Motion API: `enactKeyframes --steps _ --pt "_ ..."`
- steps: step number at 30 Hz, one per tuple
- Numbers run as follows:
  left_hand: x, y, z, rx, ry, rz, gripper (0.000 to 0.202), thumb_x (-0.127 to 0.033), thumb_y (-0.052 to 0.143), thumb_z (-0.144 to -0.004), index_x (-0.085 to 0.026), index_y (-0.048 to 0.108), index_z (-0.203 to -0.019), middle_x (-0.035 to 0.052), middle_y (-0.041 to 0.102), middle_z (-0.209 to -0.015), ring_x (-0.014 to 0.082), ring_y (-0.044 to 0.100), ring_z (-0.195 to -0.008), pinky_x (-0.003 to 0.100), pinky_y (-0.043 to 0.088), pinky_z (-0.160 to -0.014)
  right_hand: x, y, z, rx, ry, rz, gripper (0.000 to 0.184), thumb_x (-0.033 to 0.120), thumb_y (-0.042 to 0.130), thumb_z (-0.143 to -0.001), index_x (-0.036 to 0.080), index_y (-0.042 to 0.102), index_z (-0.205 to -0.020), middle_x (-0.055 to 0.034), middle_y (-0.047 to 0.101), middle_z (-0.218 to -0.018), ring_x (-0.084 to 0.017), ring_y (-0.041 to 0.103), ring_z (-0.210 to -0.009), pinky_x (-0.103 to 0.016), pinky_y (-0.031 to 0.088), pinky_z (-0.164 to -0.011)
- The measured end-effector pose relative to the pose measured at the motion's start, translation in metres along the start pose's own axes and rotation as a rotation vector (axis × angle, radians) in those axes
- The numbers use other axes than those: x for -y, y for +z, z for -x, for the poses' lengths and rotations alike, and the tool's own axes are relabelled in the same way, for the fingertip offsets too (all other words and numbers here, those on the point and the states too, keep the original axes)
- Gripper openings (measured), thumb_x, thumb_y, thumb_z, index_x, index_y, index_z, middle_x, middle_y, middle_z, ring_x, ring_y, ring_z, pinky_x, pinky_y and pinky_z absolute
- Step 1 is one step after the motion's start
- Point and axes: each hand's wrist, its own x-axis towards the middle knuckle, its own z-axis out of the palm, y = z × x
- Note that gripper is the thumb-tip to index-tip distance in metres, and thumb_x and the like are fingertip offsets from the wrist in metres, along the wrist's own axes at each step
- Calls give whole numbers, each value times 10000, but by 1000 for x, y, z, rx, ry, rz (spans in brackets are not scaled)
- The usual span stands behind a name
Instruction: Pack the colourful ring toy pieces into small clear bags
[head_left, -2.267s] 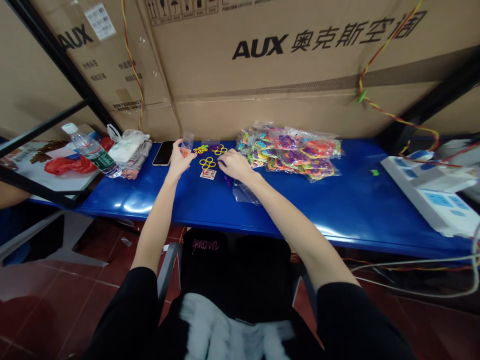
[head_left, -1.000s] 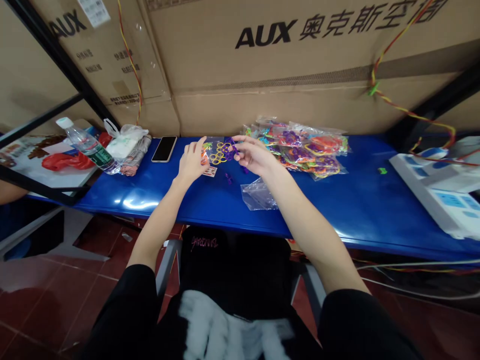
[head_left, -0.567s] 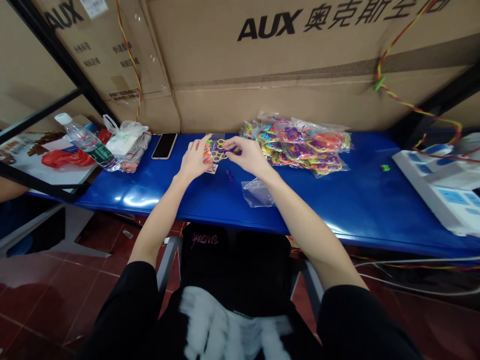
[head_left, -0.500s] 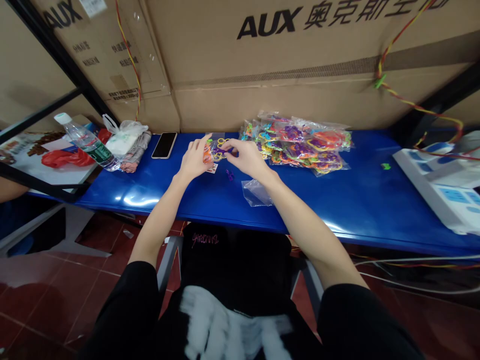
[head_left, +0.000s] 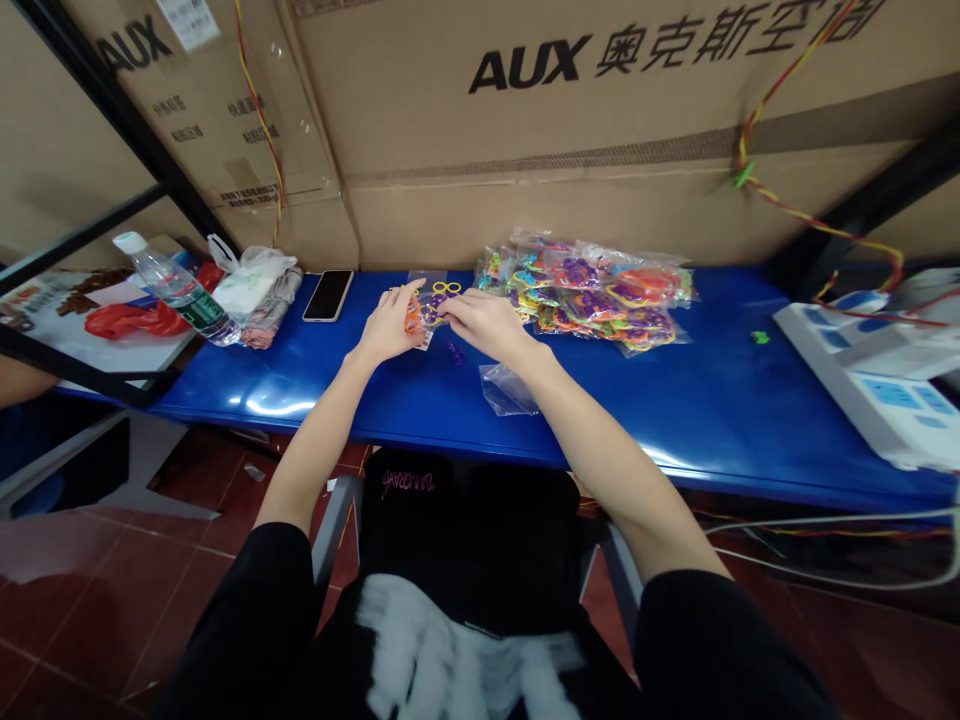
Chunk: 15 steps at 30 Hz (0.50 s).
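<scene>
My left hand [head_left: 388,326] is closed round the left side of a small clear plastic bag [head_left: 429,277] on the blue table. Orange and purple plastic pieces show through the film, along with yellow rings [head_left: 448,288]. At the bag's right side, my right hand [head_left: 489,324] has its fingers pinched together on a purple plastic piece, largely covered by the fingertips. A loose purple piece [head_left: 456,353] lies just in front of the bag. Nearer to me, under the right wrist, is an empty clear bag [head_left: 507,390].
Filled bags of colourful pieces [head_left: 585,290] are heaped at the back right. A white device [head_left: 877,380] stands far right, with a green piece [head_left: 760,338] beside it. Leftward are a phone [head_left: 328,296], cloth [head_left: 271,305] and a water bottle [head_left: 180,290]. Cardboard [head_left: 525,130] backs the table.
My right hand's fingertips have moved slightly left and down against the bag, and the purple piece in them shows less. My left hand stays at the bag. The camera view has shifted slightly.
</scene>
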Motion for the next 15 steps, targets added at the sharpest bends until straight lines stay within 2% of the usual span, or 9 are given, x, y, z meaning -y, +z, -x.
enactKeyframes --steps 4,9,15 --pt "5 5 -1 0 50 32 952 -130 765 -714 -255 378 -1575 121 537 -1505 352 486 -1381 545 429 -1190 2 4 0 25 -84 -60 345 157 385 -1023 204 715 -1112 -122 738 -1108 -259 624 -1052 -399 508 -938" --pt "7 7 -1 5 58 55 953 -123 768 -710 -215 385 -1577 142 547 -1492 358 487 -1382 543 417 -1202 -1 7 0 44 -153 -113 378 111 363 -1002 197 716 -1108 -125 725 -1117 -261 622 -1093 -428 520 -993" --pt "1 4 0 31 65 57 910 -131 744 -753 -237 378 -1580 126 566 -1488 347 513 -1383 540 399 -1205 5 15 -2 -75 -159 -267 432 64 375 -950 188 712 -1190 -147 666 -1285 -258 621 -1197 -435 523 -1043"
